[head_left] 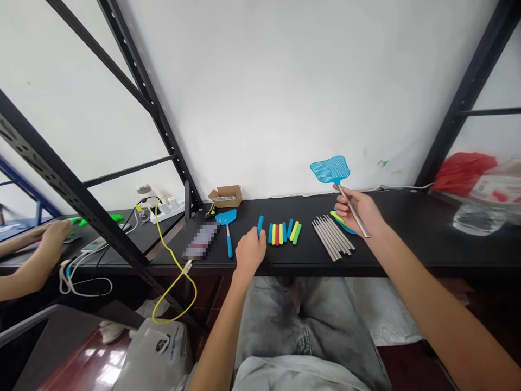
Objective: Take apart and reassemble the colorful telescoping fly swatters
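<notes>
My right hand is closed round the metal rod of a blue fly swatter, its mesh head raised above the table and its rod end bare. In my left hand a blue handle grip stands upright between the closed fingers. Between my hands lies a row of blue, yellow, red and green grips. Several metal rods lie side by side near my right hand. Partly hidden behind that hand are more swatter heads, yellow-green and blue. Left of my left hand lies a fly swatter with a blue grip.
A small open cardboard box stands by the wall. At left are a phone, a yellow cable, a power strip and a black rack post. Another person's hands work at far left. Plastic bags lie at right.
</notes>
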`<state>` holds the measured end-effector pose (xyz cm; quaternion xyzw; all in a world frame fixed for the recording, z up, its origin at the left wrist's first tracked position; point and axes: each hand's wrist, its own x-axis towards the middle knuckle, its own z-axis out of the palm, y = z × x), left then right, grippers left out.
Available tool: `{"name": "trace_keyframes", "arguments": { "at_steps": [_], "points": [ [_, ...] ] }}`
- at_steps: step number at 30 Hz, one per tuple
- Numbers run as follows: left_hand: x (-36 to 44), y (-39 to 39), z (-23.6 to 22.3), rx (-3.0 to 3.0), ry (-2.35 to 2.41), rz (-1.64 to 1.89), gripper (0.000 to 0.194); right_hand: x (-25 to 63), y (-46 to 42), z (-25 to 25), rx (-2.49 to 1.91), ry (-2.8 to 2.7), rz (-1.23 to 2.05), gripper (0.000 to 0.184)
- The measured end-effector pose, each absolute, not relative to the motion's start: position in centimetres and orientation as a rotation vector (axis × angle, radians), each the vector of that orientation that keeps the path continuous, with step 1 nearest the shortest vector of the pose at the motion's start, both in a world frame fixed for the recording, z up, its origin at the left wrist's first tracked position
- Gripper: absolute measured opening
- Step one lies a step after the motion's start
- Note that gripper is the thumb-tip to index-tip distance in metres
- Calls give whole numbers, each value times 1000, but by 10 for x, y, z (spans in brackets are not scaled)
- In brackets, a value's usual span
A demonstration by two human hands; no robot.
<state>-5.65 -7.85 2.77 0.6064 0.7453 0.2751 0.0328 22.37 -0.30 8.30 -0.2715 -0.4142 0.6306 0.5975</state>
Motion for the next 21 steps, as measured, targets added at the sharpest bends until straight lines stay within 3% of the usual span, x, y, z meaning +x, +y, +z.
{"name": "trace_keyframes", "arguments": {
  "at_steps": [3, 6, 10, 13, 17, 21],
  "points": [
    [-64, -69, 27, 1931, 2424, 521, 38, 205, -4, 68, -672, -897, 1550, 18],
    [-63, -73, 21, 1986, 2376, 500, 47, 193, -4, 54, -707, -936, 1569, 20],
    [-58, -82, 28, 1958, 2184, 807, 47, 183, -13, 45, -726, -1090, 1550, 24],
    [-46, -78, 38, 1889, 1738, 1087, 47, 167, -25, 45, -729, -1228, 1619, 27],
    [-22, -68, 38, 1610, 1324, 1365, 53, 136, -42, 44, -734, -1468, 1691, 31],
    [-14, -63, 38, 1257, 1126, 1608, 48, 114, -63, 41, -636, -1365, 1791, 33]
  ]
}}
